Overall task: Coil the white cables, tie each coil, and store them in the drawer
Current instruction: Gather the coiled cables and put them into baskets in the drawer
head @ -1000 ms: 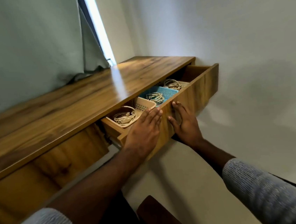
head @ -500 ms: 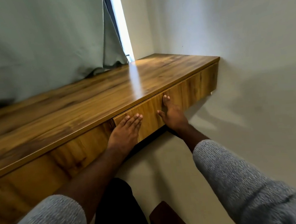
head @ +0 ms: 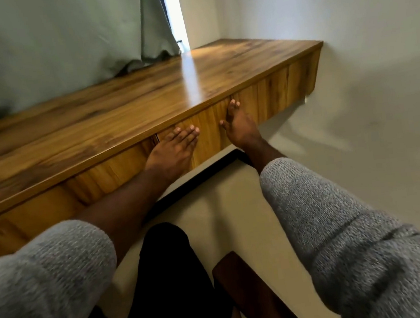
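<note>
Pressing flat against the closed wooden drawer front (head: 209, 135), both hands have straight fingers and grip nothing: the left hand (head: 174, 151) near the drawer's left edge, the right hand (head: 239, 127) beside it. No white cables show (the shut drawer hides whatever it holds). Two grey knitted sleeves (head: 354, 234) are cut off by the frame. One glossy wooden surface (head: 120, 108) carries a grey curtain's (head: 61, 39) hem; one dark brown wooden object (head: 251, 291) below stays hard to identify.
</note>
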### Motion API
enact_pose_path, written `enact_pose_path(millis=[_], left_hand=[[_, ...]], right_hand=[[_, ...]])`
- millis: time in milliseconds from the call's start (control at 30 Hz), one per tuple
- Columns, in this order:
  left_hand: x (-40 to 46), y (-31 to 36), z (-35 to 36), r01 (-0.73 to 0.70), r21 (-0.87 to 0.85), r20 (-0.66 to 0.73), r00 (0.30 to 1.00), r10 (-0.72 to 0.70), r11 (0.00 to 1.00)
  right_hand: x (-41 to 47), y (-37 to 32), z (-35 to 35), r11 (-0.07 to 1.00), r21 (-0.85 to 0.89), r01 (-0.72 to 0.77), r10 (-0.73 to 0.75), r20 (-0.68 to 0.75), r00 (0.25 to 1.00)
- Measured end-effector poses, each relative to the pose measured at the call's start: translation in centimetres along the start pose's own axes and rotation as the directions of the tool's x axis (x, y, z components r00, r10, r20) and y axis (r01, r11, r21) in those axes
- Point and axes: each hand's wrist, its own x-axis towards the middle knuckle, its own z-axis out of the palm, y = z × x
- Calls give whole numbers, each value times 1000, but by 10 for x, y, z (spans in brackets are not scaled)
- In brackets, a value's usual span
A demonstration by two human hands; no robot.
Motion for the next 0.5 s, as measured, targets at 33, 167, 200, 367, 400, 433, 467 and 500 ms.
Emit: enact_pose_path(millis=[33,167,200,367,400,433,467,500], left_hand=[[1,-1,1,-5,17,-7,1000,6,1000],[3,-2,3,-13,21,-13,1000,13,1000],[3,-2,3,-8,21,5,1000,8,1000],[4,0,2,7,9,-1,1000,-7,1000],[4,-1,1,13,-14,-8,1000,-14,1000],[4,0,0,23,-37,-2,1000,-23,999],[3,-1,-3,26,-37,1,1000,-26,999],[3,-1,-6,12,-60,-8,1000,-12,998]], right_hand=[[2,0,0,1000,2,-6,6,6,1000],[4,-4,-1,999,-34,-41,42,24,999],[4,-7,-1,998,-44,-43,45,28,999],[-1,-14,-11,994,-89,-57,63,73,995],[-2,-14,-14,994,-100,-51,61,102,993],[-2,-11,-14,994,-100,-51,63,118,991],[-2,-11,-16,994,-106,-40,50,101,994],[-3,-12,-17,994,-104,-40,43,36,998]])
